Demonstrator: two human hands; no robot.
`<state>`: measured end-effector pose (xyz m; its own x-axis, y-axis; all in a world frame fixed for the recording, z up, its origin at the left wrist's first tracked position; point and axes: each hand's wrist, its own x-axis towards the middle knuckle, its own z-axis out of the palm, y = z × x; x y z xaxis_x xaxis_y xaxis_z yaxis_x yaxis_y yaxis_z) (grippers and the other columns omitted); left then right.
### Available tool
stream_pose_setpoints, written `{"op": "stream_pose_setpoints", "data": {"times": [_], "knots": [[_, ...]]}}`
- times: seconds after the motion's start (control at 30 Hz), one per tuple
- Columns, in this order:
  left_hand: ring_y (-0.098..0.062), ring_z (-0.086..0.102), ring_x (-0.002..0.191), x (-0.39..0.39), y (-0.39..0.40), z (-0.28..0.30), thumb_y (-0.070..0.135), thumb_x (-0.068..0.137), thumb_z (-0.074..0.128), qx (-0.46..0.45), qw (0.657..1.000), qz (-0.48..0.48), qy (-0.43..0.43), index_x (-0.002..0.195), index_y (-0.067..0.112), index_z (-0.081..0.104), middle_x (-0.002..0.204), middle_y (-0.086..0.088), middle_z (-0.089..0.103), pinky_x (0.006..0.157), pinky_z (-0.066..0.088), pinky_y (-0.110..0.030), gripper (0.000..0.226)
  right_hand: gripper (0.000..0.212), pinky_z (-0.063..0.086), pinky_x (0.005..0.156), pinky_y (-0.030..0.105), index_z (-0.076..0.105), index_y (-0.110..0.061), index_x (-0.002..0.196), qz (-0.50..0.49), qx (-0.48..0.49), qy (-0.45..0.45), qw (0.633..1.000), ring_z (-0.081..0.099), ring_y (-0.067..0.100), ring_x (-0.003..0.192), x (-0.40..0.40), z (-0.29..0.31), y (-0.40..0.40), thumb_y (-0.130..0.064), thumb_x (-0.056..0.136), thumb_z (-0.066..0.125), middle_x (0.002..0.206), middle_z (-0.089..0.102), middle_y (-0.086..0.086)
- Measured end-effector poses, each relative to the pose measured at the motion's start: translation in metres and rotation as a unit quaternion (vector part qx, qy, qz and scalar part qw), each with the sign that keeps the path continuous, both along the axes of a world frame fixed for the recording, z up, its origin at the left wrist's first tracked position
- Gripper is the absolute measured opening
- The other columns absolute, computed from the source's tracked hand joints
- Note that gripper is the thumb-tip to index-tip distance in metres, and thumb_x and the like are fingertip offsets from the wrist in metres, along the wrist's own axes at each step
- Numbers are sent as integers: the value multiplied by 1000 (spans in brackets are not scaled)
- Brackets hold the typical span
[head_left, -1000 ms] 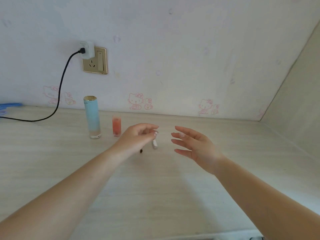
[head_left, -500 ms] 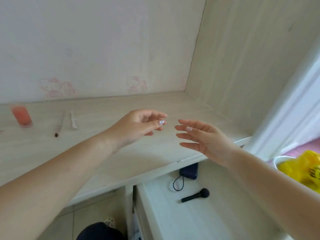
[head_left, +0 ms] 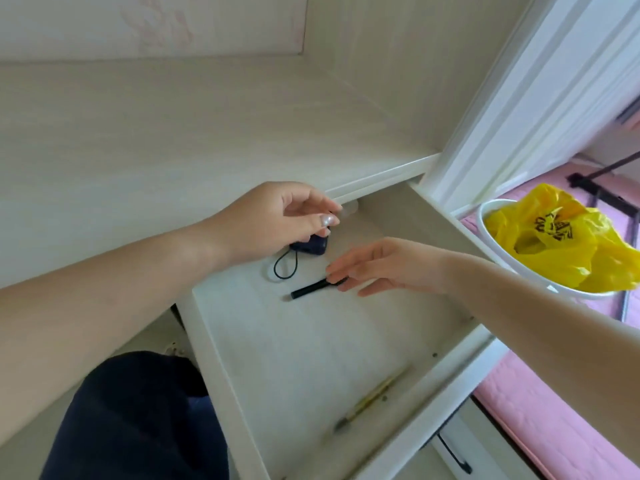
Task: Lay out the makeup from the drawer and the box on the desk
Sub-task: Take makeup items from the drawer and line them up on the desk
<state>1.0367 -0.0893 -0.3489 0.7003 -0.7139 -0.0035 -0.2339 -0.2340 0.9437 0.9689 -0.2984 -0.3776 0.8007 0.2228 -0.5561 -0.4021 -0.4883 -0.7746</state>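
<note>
The drawer (head_left: 311, 341) under the pale wooden desk (head_left: 138, 133) stands pulled out. In it lie a slim black makeup stick (head_left: 308, 291), a small navy pouch (head_left: 313, 245) with a black cord loop (head_left: 284, 268), and a yellowish pencil (head_left: 372, 398) near the front. My right hand (head_left: 381, 268) reaches in with straight fingers, and its fingertips touch and cover the stick's right end. My left hand (head_left: 277, 220) hovers loosely curled over the pouch and hides part of it. I see nothing in it. A small clear object (head_left: 349, 211) sits at the drawer's back.
A white bin (head_left: 485, 220) lined with a yellow plastic bag (head_left: 561, 251) stands right of the drawer, over pink bedding (head_left: 554, 410). A white upright panel (head_left: 519, 98) borders the desk on the right. My dark-clothed leg (head_left: 138, 417) is left of the drawer.
My view swung right and down from the desk to the drawer. Both hands dropped from above the desk into the drawer. The right hand has reached the black stick.
</note>
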Motion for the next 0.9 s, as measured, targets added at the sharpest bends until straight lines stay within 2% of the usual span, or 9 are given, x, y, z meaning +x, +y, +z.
{"op": "stream_pose_setpoints", "data": {"times": [0.13,0.27,0.3,0.37,0.43,0.53,0.63,0.77,0.9], "knots": [[0,64,95,-10,-14,-34,19,89,62,68,997,-36,-2,103,24,67,103,8,71,79,47,-8,16,29,47,101,33,65,-31,111,37,-37,54,997,62,3,109,-3,-18,-8,-14,95,48,117,67,-11],[-7,64,101,-1,-28,-73,27,87,64,131,991,-6,34,102,27,69,104,10,70,90,54,-38,15,25,47,100,31,66,-27,113,82,-75,113,987,62,3,109,-3,-31,-13,-20,95,50,117,67,-10],[-9,64,102,1,-32,-82,29,87,65,150,988,0,38,103,26,68,106,9,70,89,54,-38,17,25,47,101,30,66,-25,114,89,-79,135,984,62,3,109,-2,-35,-15,-20,95,51,117,68,-9],[-11,62,103,6,-41,-95,27,87,65,181,983,2,25,109,21,66,112,4,67,74,54,-26,23,25,46,101,30,65,-21,115,107,-91,179,974,63,5,108,0,-44,-17,-19,95,51,117,68,-5],[-13,61,105,11,-48,-107,23,85,66,220,975,-2,-2,115,17,63,116,1,65,62,45,-15,30,27,46,101,30,64,-18,118,143,-114,215,959,63,6,110,2,-53,-17,-19,95,50,118,67,-4],[-15,60,108,16,-53,-122,20,82,69,279,959,-8,-48,118,16,62,118,0,65,85,48,-24,37,30,46,100,26,62,-17,121,204,-135,247,938,61,6,112,-1,-63,-14,-20,96,47,121,66,-4],[-17,60,106,17,-51,-127,21,82,69,322,943,-26,-74,119,18,61,116,2,65,80,46,-24,38,31,46,99,26,60,-16,124,229,-135,254,930,61,6,112,-5,-69,-11,-22,96,47,122,66,-4],[-17,60,102,17,-48,-132,21,82,69,363,926,-43,-98,118,16,59,111,1,66,85,46,-26,38,32,45,101,27,59,-15,125,244,-129,274,921,61,5,111,-7,-73,-11,-24,96,48,123,65,-4],[-14,55,88,12,-49,-135,19,80,69,384,913,-63,-124,111,16,61,103,2,66,73,41,-23,32,33,44,102,28,57,-17,127,298,-144,296,896,60,7,111,-10,-82,-11,-16,94,53,122,65,-3]]}}
